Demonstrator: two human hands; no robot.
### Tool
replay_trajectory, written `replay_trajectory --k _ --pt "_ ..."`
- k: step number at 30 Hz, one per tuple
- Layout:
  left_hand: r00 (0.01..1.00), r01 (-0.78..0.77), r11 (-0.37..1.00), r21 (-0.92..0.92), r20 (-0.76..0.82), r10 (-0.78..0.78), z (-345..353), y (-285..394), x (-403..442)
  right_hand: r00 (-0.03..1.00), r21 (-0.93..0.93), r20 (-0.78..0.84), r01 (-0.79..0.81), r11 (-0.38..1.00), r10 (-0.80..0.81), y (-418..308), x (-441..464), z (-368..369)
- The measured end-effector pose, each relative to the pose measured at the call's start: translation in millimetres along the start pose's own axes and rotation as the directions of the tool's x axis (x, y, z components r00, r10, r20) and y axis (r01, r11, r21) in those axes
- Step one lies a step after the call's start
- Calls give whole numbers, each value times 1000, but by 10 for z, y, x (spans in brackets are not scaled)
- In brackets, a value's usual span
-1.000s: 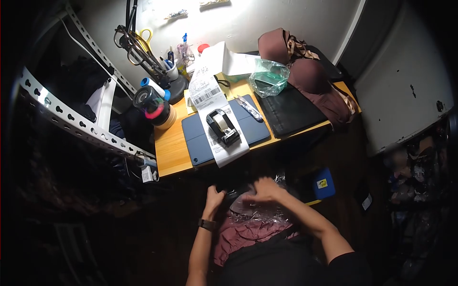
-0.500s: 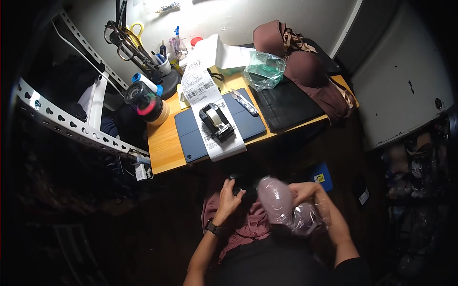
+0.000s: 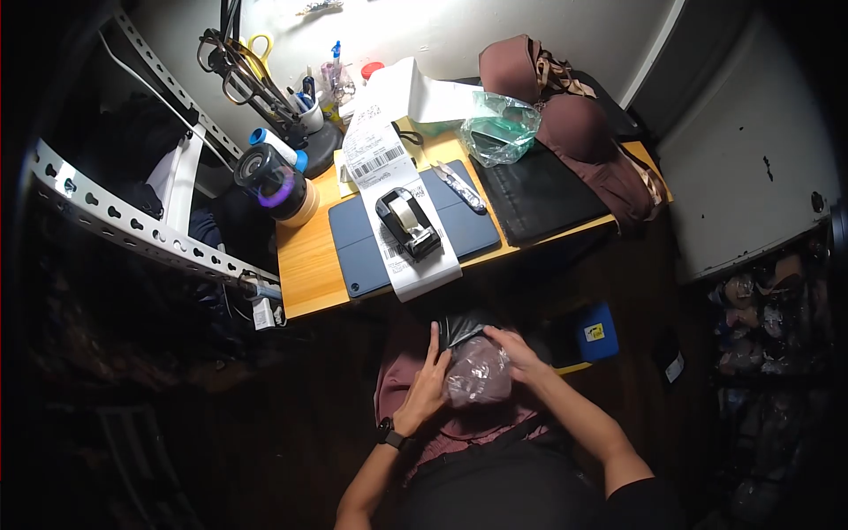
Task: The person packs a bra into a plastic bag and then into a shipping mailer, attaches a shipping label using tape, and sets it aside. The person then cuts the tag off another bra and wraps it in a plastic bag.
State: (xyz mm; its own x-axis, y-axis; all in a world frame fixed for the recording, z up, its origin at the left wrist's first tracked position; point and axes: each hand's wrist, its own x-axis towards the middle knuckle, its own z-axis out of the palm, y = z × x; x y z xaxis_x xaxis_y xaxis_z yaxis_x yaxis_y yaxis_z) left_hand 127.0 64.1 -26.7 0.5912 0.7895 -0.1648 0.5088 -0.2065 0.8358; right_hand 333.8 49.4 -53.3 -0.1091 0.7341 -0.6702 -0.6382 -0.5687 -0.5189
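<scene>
A mauve bra in clear plastic wrap (image 3: 478, 375) is above my lap, its far end at the mouth of a black plastic bag (image 3: 461, 329). My left hand (image 3: 426, 384) grips the bag's left side, thumb and fingers around its edge. On the other side, my right hand (image 3: 519, 355) is closed on the wrapped bra, fingertips close to the bag's edge. How far the bra reaches into the bag is hidden. Dusty pink cloth (image 3: 402, 380) lies across my lap beneath both.
A wooden desk (image 3: 305, 287) ahead bears a tape dispenser (image 3: 408, 223) on printed labels (image 3: 428, 281), a blue tablet case (image 3: 353, 243), a utility knife (image 3: 459, 187), black bags (image 3: 539, 199) and brown bras (image 3: 574, 128). A metal shelf (image 3: 132, 221) stands left.
My right hand has brought the wrapped bra left and forward, from beside the black bag to its mouth. The bag is now spread more visibly by my left hand.
</scene>
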Motion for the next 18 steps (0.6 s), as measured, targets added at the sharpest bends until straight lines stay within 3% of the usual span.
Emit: replay_trajectory --k 1,2,3,4,5,6,7,8,10,13,14,16,17,18 --pt "1000 -27 987 -156 -18 24 101 -265 -84 980 111 183 -99 989 77 -50 -60 -16" --pt "999 -40 986 -163 -27 36 66 -268 -128 940 28 326 -117 993 102 -103 -176 -88" --pt "998 -53 984 -170 -35 47 30 -271 -173 955 -248 297 74 966 3 -76 -169 -335" --pt "998 -50 983 -174 -38 44 38 -297 -204 951 -506 295 242 828 -97 -99 -204 -395" --pt "997 -51 981 -188 -68 39 70 -325 -271 953 -507 290 233 830 -91 -53 -241 -417" --pt "995 -57 978 -199 -92 39 94 -338 -310 939 -713 151 319 625 -308 13 -291 -419" --pt "989 9 986 -167 -144 -33 131 -248 -277 840 -878 71 308 365 -538 27 -326 -344" --pt "990 3 986 -167 -141 -27 185 -247 -238 761 -836 108 417 355 -639 149 -234 -329" --pt "966 11 979 -204 -252 -64 228 -287 -197 793 -889 221 404 217 -568 197 -100 -279" --pt "949 100 954 -283 -262 -177 132 -337 -133 841 -897 92 302 323 -532 86 -138 -135" --pt "944 245 905 -347 -127 -304 -45 -184 -119 844 -898 96 303 320 -528 -30 -223 -52" --pt "960 251 913 -321 -38 -277 -362 65 -165 812 -881 190 389 270 -552 -415 -477 145" --pt "974 172 856 -488 -47 -222 -510 306 -217 912 -865 148 308 397 -383 -720 -744 329" --pt "984 87 768 -634 -66 -166 -669 564 -264 922 -780 207 357 514 -327 -854 -863 331"
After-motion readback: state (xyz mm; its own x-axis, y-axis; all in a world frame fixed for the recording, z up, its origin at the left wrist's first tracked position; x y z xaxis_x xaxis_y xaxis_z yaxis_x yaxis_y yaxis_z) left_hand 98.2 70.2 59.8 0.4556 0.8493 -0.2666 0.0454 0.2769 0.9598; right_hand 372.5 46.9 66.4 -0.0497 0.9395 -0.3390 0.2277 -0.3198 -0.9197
